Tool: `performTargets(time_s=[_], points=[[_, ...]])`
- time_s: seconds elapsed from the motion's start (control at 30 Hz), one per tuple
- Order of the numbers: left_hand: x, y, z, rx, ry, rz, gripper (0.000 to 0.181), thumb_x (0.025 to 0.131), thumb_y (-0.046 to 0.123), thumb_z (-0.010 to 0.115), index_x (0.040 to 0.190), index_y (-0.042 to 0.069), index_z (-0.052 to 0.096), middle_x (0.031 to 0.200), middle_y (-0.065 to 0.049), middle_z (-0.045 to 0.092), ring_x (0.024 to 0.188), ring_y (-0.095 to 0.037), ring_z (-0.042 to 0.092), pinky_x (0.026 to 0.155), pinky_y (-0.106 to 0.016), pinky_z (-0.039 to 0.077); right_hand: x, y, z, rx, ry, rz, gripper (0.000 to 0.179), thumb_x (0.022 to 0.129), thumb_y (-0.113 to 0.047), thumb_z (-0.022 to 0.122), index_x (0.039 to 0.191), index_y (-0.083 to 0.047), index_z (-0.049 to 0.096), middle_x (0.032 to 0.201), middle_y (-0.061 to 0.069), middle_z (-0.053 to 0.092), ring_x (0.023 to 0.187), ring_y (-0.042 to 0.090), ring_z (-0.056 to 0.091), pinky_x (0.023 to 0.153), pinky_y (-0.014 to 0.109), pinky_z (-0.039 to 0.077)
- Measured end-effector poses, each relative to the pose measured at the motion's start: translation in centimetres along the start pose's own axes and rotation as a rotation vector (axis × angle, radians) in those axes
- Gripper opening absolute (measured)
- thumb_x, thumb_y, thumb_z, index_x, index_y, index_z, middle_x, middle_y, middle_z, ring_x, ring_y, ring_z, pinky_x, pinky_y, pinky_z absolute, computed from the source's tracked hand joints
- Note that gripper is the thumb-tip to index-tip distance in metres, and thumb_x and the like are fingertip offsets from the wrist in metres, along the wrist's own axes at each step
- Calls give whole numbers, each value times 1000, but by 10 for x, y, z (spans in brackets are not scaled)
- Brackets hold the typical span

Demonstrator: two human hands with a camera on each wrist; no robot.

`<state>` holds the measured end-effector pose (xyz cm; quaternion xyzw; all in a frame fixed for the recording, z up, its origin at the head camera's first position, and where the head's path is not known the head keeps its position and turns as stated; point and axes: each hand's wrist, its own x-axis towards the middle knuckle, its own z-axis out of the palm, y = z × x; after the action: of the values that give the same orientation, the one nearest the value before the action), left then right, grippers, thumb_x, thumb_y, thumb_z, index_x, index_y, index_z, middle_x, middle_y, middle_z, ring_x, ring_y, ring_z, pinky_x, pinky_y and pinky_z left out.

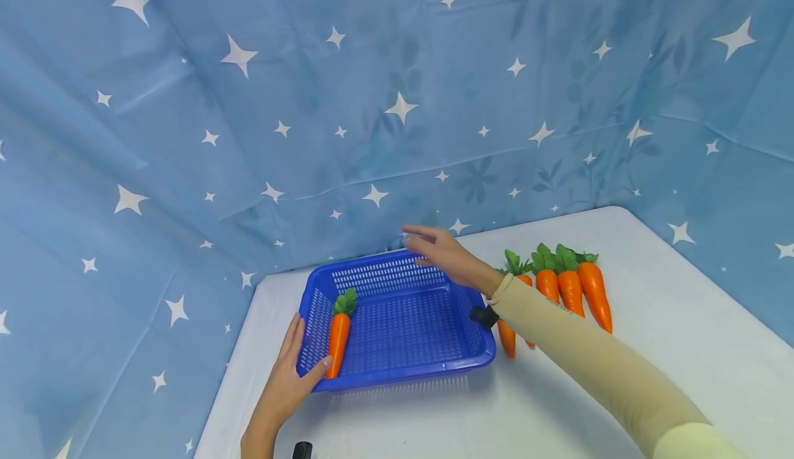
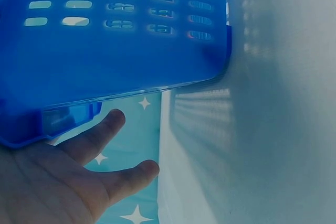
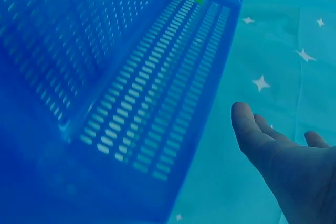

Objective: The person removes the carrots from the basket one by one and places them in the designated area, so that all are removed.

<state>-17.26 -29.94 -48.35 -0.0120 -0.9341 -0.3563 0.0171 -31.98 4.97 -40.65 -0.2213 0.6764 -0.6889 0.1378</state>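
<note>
A blue plastic basket [image 1: 403,376] with slotted walls stands on the white table. Inside, along its left wall, lies an orange carrot [image 1: 338,338] with green leaves pointing to the back. My left hand [image 1: 291,369] rests at the basket's front left corner, thumb over the rim by the carrot's tip and fingers extended along the outer left side. In the left wrist view, two straight fingers [image 2: 97,137] stick out past the basket. My right hand [image 1: 449,256] hovers at the basket's back right rim, holding nothing, its fingers loosely extended; the right wrist view has them beside the basket wall.
Several orange carrots [image 1: 594,293] with green tops lie side by side right of the basket, partly hidden by my right forearm. Blue cloth [image 1: 372,135] with white stars hangs behind the table and on both sides. A black object [image 1: 302,451] shows at the bottom edge.
</note>
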Motion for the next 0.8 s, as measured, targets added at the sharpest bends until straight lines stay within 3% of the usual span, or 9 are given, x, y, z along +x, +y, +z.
performTargets(time_s=[0.3,0.6,0.8], points=[[0,-2,1,-14,3,8,103,98,50,68,172,4,12,179,-16,2,161,-49,13,117,-73,21,9,11,22,5,-57,23,59,113,-21,54,166,-2,37,169,22,36,153,44,38,119,62,36],[-1,-1,0,-20,6,-2,103,97,50,67,172,6,12,179,-16,2,160,-49,13,115,-74,22,16,20,51,-69,-60,59,56,112,-21,56,162,-1,44,163,22,45,148,40,47,116,58,43],[0,-1,1,-32,10,8,103,97,50,68,172,5,13,179,-16,3,160,-49,14,116,-74,21,22,27,67,-67,-104,90,57,111,-20,57,162,0,43,164,25,42,145,41,50,114,59,44]])
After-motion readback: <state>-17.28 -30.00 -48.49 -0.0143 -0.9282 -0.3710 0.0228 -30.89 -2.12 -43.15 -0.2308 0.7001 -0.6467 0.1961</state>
